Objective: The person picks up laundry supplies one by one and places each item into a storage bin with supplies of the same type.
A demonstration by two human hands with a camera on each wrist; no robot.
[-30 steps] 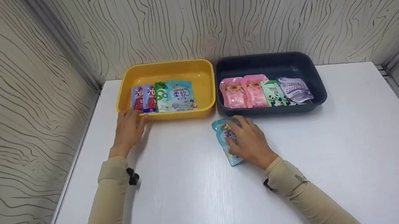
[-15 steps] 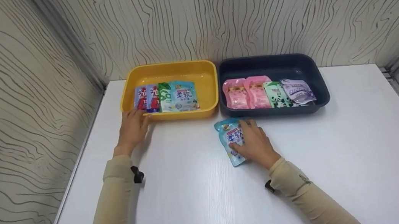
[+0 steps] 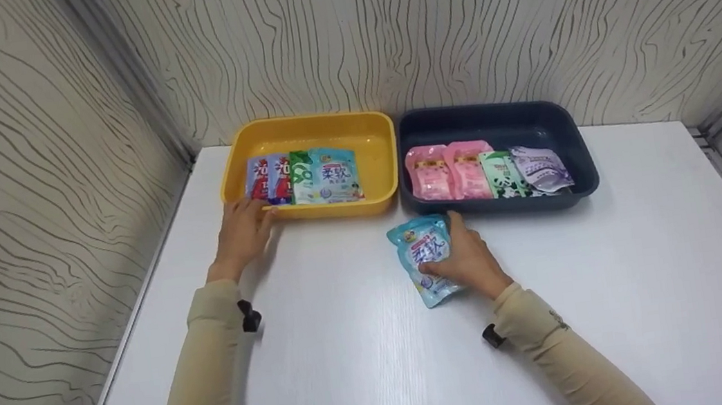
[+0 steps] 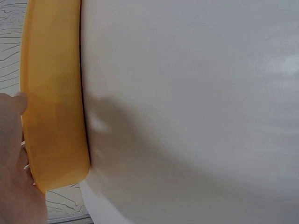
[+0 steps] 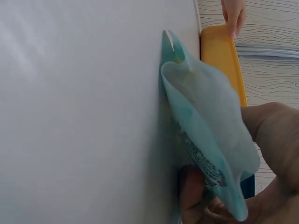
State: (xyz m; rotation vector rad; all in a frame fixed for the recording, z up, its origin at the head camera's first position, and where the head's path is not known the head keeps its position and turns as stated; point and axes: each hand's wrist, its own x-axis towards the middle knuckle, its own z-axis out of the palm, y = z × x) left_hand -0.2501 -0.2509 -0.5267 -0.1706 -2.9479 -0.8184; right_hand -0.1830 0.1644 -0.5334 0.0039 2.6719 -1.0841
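Observation:
In the head view, my right hand (image 3: 470, 259) grips a light blue laundry detergent pouch (image 3: 424, 246) by its right side, in front of the two bins. The right wrist view shows the pouch (image 5: 210, 112) tilted, with the thumb on its upper face and fingers underneath. My left hand (image 3: 242, 235) holds the front left rim of a yellow bin (image 3: 341, 208), its fingertips hidden inside. In the left wrist view the thumb lies at the edge of the yellow bin (image 4: 56, 102). Purple-red, green and light blue pouches (image 3: 335, 176) lie overlapped in that bin.
A dark blue bin (image 3: 514, 202) stands right of the yellow one, holding pink pouches (image 3: 431, 176), a green panda pouch (image 3: 500, 174) and a purple pouch (image 3: 541, 168). Behind both rises a wood-patterned wall (image 3: 338, 31). The white table (image 3: 353, 357) extends toward me.
My right fingers have moved from the pouch's top face to its right side and under it. The pouch has turned slightly and tilted. My left hand stays on the yellow bin's rim.

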